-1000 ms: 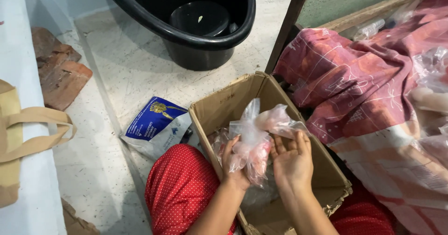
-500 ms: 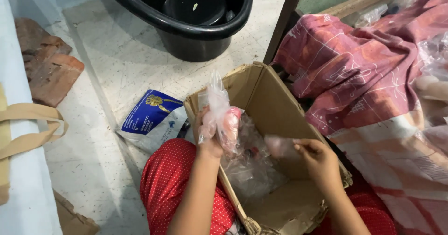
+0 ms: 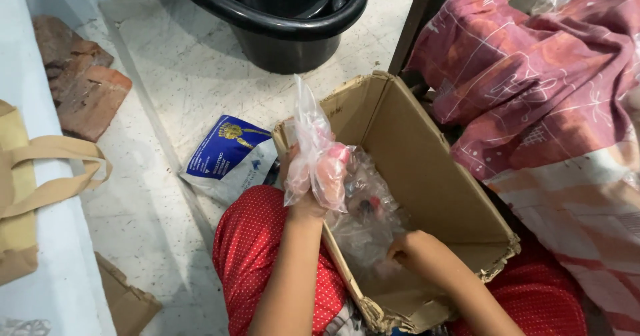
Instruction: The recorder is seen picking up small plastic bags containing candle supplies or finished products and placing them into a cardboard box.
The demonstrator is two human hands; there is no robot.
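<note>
Head view: left hand (image 3: 303, 199) clenches plastic bag (image 3: 313, 156); right hand (image 3: 407, 253) grip hidden in box (image 3: 427, 169).

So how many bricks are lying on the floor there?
2 that I can see. One reddish brick lies by the pale wall at upper left; a darker brick sits just behind it, touching. Others may lie outside the picture.

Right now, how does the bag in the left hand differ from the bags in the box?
The left hand holds a clear bag with pink contents above the box edge; the bags in the box lie at the bottom. The held bag points upward; the others are crumpled flat, under the right hand. All are clear plastic.
</note>
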